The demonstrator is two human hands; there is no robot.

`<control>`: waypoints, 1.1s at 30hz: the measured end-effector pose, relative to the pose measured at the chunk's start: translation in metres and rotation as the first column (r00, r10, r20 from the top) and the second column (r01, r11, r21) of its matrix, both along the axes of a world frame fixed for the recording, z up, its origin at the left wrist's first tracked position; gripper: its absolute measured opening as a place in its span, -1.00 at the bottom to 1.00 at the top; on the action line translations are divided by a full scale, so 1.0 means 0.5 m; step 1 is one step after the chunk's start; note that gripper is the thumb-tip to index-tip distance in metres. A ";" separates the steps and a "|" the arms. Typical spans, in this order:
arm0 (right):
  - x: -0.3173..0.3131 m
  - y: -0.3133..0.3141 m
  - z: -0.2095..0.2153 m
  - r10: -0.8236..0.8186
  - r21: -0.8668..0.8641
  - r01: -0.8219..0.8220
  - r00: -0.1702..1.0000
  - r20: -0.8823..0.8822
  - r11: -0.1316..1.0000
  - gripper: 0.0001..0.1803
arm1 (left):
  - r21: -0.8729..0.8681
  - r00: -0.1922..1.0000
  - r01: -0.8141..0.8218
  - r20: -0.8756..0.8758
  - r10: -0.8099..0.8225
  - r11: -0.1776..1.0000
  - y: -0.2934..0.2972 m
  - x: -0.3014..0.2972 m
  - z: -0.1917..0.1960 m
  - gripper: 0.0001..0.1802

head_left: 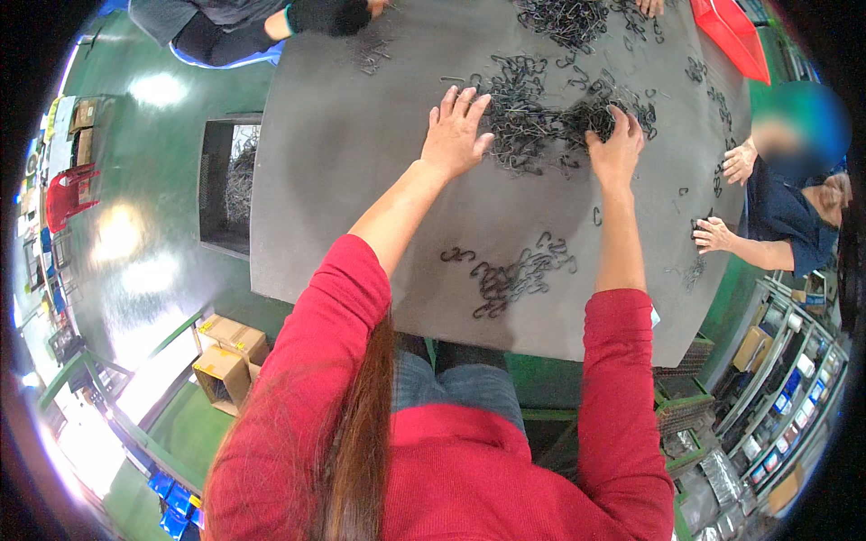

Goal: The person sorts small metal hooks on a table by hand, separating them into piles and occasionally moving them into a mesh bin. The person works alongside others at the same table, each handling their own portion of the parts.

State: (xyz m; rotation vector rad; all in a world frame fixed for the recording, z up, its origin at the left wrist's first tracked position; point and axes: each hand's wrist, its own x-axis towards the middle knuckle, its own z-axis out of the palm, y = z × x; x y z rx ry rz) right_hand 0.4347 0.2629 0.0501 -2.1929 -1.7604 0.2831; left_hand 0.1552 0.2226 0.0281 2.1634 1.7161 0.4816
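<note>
The person leans over a grey desk with both arms stretched far forward into a tangled heap of dark wire hooks. The left hand lies flat at the heap's left edge, its grip spread wide with fingers splayed and pinching nothing. The right hand rests on the thick right part of the heap with fingers curled down into the wires; whether its grip has closed on any hooks I cannot tell, since the fingertips are buried. A smaller cluster of hooks lies nearer the person, well apart from the main heap, close to the near edge of the desk. The likeliest trouble is snagging: the hooks interlock, so pulling a handful may drag a long chain of them along and scatter pieces across the surface. Anything swept toward the near edge could drop to the green floor. Bare fingers pushed into bent wire ends risk scratches or pricks, more so on the buried right hand. A co-worker's hands work among stray hooks at the right side, and another person's sleeve sits at the far left corner, so a hard tug on the shared tangle could jerk wires under their fingers. The long reach also makes the posture unsteady.
</note>
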 end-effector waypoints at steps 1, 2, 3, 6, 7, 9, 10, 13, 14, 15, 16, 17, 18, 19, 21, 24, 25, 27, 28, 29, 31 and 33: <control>-0.019 -0.009 0.009 -0.007 0.009 0.007 1.000 0.007 1.000 -0.14 | -0.001 1.000 -0.004 0.003 0.004 1.000 0.009 0.012 -0.001 -0.19; -0.027 -0.010 0.014 -0.012 0.018 0.012 1.000 0.012 1.000 -0.10 | -0.036 1.000 -0.001 -0.015 0.001 0.999 0.014 0.022 -0.001 -0.17; -0.017 -0.001 0.015 -0.105 -0.043 0.105 0.994 -0.014 0.994 0.01 | -0.069 1.000 0.004 -0.029 -0.006 0.998 0.020 0.036 0.013 -0.15; -0.008 0.024 -0.026 -0.181 -0.122 0.182 0.983 0.021 0.976 -0.04 | -0.132 0.993 0.039 -0.105 -0.053 0.991 0.030 0.078 0.005 -0.16; -0.041 0.017 -0.024 -0.119 -0.096 0.128 0.989 0.089 0.987 -0.16 | -0.060 0.989 0.068 -0.129 -0.075 0.996 0.026 0.081 -0.008 -0.22; -0.083 0.014 -0.033 0.091 -0.014 -0.090 0.994 0.060 0.996 -0.42 | 0.101 0.995 0.101 -0.024 -0.099 0.990 0.018 0.092 -0.027 -0.50; -0.107 0.003 -0.027 0.190 0.001 -0.190 0.982 0.012 0.982 -0.49 | 0.074 0.994 0.094 0.055 -0.099 0.993 0.011 0.096 -0.032 -0.56; -0.184 -0.022 0.015 0.202 -0.048 -0.219 0.950 -0.237 0.975 -0.54 | 0.011 0.956 -0.007 0.293 0.004 1.000 -0.013 0.069 -0.016 -0.74; -0.191 -0.024 0.037 0.181 -0.023 -0.215 0.873 -0.453 0.976 -0.55 | -0.050 0.913 -0.089 0.396 0.102 0.995 -0.028 0.053 0.007 -0.73; -0.204 -0.030 0.069 0.160 0.003 -0.208 0.745 -0.647 0.978 -0.55 | -0.115 0.851 -0.169 0.484 0.204 0.979 -0.042 0.030 0.041 -0.73; -0.211 -0.034 0.091 0.133 0.025 -0.190 0.583 -0.801 0.982 -0.55 | -0.185 0.768 -0.234 0.567 0.299 0.954 -0.050 0.011 0.067 -0.72; -0.220 -0.031 0.094 0.184 0.085 -0.187 0.615 -0.766 0.979 -0.55 | -0.178 0.738 -0.304 0.577 0.349 0.936 -0.052 -0.012 0.084 -0.71; -0.231 -0.036 0.109 0.191 0.060 -0.237 0.581 -0.791 0.970 -0.55 | -0.177 0.703 -0.377 0.585 0.405 0.909 -0.066 -0.035 0.100 -0.69; -0.246 -0.034 0.128 0.199 0.039 -0.290 0.548 -0.813 0.956 -0.56 | -0.193 0.720 -0.384 0.549 0.423 0.903 -0.073 -0.068 0.105 -0.65; -0.272 -0.038 0.151 0.185 0.049 -0.293 0.456 -0.871 0.955 -0.58 | -0.198 0.719 -0.408 0.531 0.448 0.891 -0.103 -0.112 0.116 -0.58; -0.316 -0.024 0.166 0.317 0.064 -0.413 0.581 -0.750 0.909 -0.60 | -0.274 0.691 -0.427 0.515 0.507 0.862 -0.120 -0.153 0.140 -0.55; -0.330 -0.028 0.176 0.255 0.045 -0.399 0.493 -0.832 0.916 -0.57 | -0.303 0.683 -0.432 0.505 0.528 0.849 -0.123 -0.168 0.142 -0.55; -0.356 -0.041 0.199 0.114 -0.008 -0.379 0.297 -0.948 0.925 -0.53 | -0.300 0.707 -0.384 0.512 0.488 0.873 -0.137 -0.197 0.124 -0.56; -0.365 -0.041 0.200 0.196 0.007 -0.416 0.414 -0.889 0.909 -0.53 | -0.302 0.717 -0.360 0.516 0.469 0.883 -0.145 -0.207 0.113 -0.56; -0.370 -0.036 0.199 0.279 0.018 -0.454 0.517 -0.810 0.891 -0.54 | -0.289 0.727 -0.356 0.512 0.458 0.889 -0.154 -0.215 0.102 -0.57; -0.385 -0.024 0.193 0.380 0.116 -0.460 0.537 -0.753 0.880 -0.59 | -0.255 0.753 -0.337 0.505 0.422 0.906 -0.157 -0.234 0.080 -0.59; -0.391 -0.030 0.207 0.238 0.076 -0.376 0.409 -0.881 0.924 -0.60 | -0.144 0.845 -0.329 0.397 0.359 0.933 -0.158 -0.253 0.062 -0.55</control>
